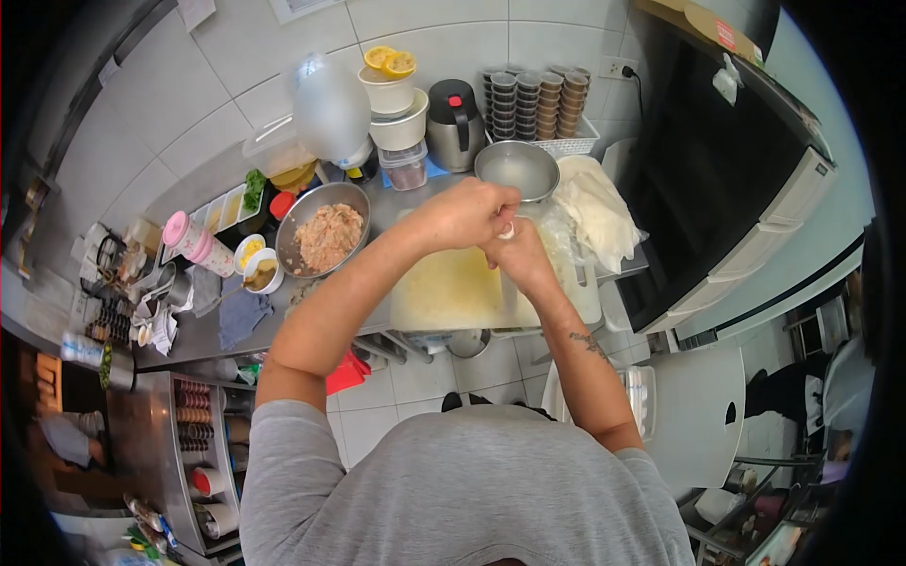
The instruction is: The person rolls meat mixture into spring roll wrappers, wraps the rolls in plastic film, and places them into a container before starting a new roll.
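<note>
My left hand (pixel 472 213) and my right hand (pixel 522 257) meet above a yellowed cutting board (pixel 444 294), fingers closed. Between them shows a small white doughy piece (pixel 508 230); its exact shape is mostly hidden by the fingers. My right hand is wrapped around it, while my left fingers pinch at its top. Just beyond the hands stands a metal bowl (pixel 517 170). Off to the left, a larger metal bowl (pixel 328 226) holds raw minced meat (pixel 330 238). A pale cloth-like bundle in plastic (pixel 596 209) lies to the right.
Stacked sauce cups (pixel 538 104) fill a white basket near the wall, beside a steel jug (pixel 455 123). White tubs (pixel 389 91) carry cut lemon halves. A small bowl with a spoon (pixel 263 273) and blue cloth (pixel 245 316) sit left. A dark-fronted cabinet (pixel 703 170) stands right.
</note>
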Motion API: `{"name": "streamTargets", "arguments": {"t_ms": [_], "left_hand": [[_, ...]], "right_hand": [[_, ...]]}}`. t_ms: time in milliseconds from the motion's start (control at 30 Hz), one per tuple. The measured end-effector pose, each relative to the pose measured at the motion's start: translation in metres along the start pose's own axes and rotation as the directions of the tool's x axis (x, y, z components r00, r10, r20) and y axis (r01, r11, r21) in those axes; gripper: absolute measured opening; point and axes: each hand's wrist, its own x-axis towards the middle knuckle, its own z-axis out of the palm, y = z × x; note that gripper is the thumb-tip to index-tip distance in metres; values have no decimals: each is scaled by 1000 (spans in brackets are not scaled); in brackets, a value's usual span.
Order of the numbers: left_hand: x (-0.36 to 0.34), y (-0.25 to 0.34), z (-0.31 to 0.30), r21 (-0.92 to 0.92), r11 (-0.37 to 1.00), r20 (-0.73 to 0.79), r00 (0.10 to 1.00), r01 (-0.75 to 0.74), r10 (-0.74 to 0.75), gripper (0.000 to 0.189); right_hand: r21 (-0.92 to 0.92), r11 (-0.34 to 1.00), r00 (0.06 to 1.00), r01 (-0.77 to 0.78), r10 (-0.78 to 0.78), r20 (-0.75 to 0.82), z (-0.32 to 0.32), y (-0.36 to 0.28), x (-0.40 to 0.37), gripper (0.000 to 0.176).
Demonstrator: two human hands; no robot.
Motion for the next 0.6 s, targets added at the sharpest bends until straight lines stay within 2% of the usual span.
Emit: {"name": "streamTargets", "arguments": {"t_ms": [167, 367, 600], "left_hand": [[8, 12, 0, 176, 984, 113, 992, 37, -58, 19], [10, 17, 10, 360, 929, 42, 997, -79, 69, 19], [10, 9, 14, 224, 975, -53, 999, -1, 13, 14]], "right_hand": [[-15, 1000, 1000, 15, -15, -25, -2, 18, 12, 14], [72, 997, 993, 10, -2, -114, 1, 8, 17, 7], [85, 996, 997, -26, 31, -68, -2, 21, 19, 7]]}}
